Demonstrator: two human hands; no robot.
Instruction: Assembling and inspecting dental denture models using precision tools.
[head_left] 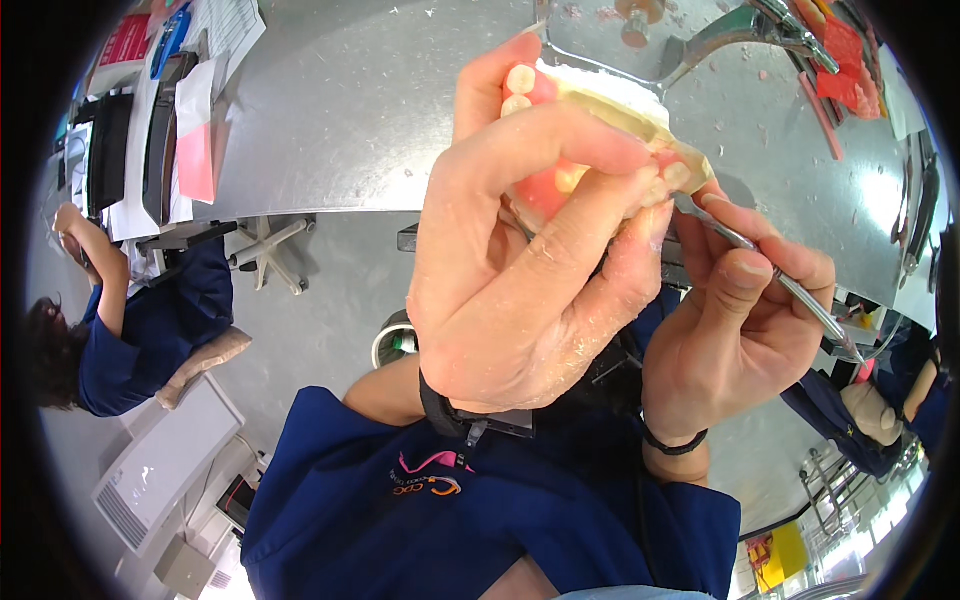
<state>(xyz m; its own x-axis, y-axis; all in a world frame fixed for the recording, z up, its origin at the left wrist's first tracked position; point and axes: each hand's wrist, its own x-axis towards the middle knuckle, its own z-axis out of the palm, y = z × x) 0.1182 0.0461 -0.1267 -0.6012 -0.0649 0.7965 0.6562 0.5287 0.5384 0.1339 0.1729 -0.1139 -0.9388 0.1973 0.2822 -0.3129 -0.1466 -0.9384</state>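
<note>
Raised in front of me, my left hand [530, 270] is closed around a dental model [625, 115] of pale yellow plaster with a white base. Pink wax [543, 195] and several cream-coloured teeth [521, 79] line its edge. The left fingers cover much of its middle. In my right hand [740, 325] is a slim metal wax carver [800, 293], gripped between thumb and fingers. Its upper end meets or lies very close to the teeth [677, 176] at the model's right side; actual contact is hard to tell. Pale dust clings to the left hand.
The grey metal bench [330, 110] carries wax crumbs and a metal fixture [720, 40] at the back. Red wax pieces [845, 65] lie at far right. Papers, black cases and a pink wax sheet [196, 162] sit left. A bin [393, 343] stands below; a person [165, 310] sits left, another right.
</note>
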